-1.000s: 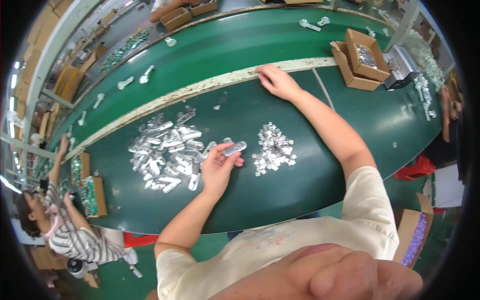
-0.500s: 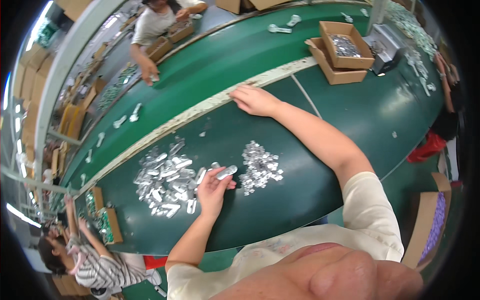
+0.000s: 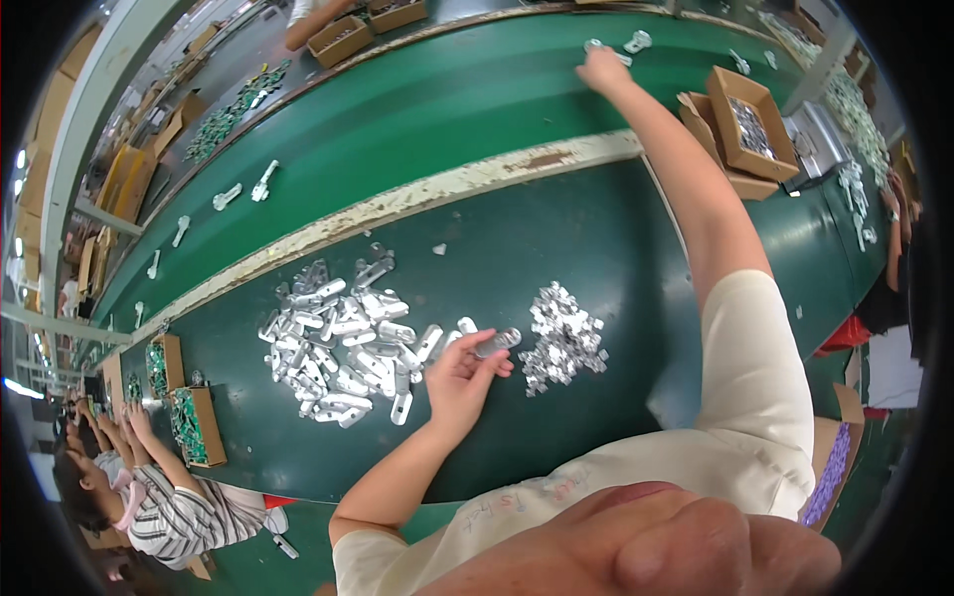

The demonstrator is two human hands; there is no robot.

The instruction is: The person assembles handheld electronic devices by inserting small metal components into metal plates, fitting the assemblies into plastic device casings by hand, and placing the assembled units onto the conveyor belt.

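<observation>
My left hand [image 3: 459, 390] pinches a clear, silvery oblong casing [image 3: 500, 344] between thumb and fingers above the table. Left of it lies a loose heap of silvery oblong casings [image 3: 343, 338], a few of them close to my fingers. On the other side is a pile of small shiny metal pieces [image 3: 561, 338]. My right arm stretches far across onto the green belt. There my right hand [image 3: 604, 72] has its fingers closed on a pale part with a rounded head [image 3: 593, 45], mostly covered by the hand. Beside it lies a similar pale part [image 3: 638, 42].
A worn white rail [image 3: 397, 214] divides the dark green table from the belt, which carries scattered pale parts [image 3: 263, 182]. Stacked cardboard boxes [image 3: 750, 124] with metal pieces stand at the right, beside a metal device [image 3: 817, 144]. A person in stripes [image 3: 184, 507] sits left near boxes of green parts [image 3: 197, 427].
My right hand has gone from the rail out to a part on the belt. My left hand keeps its casing, slightly further right in view. The view has shifted, and the far person is mostly out of it.
</observation>
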